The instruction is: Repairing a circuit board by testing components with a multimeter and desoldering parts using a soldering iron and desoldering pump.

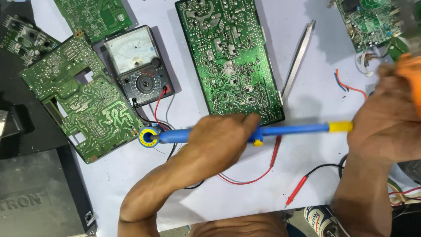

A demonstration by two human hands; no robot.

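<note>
My left hand (217, 142) is closed around the middle of a long blue desoldering pump (294, 130), which lies level above the white table. The pump's yellow button (258, 142) shows just past my fingers. Its left end lies over a small round yellow and blue spool (149, 137). Its yellow right end (340, 127) meets my right hand (386, 125). That hand is curled, with a blurred orange tool (411, 77) at its top. A large green circuit board (228, 57) lies solder side up just beyond my left hand.
An analog multimeter (138, 66) with red and black leads sits at the left, among more green boards (83, 101). Metal tweezers (299, 55) lie right of the big board. A red probe (296, 191) lies near the table's front edge. A black box (35, 197) is at the lower left.
</note>
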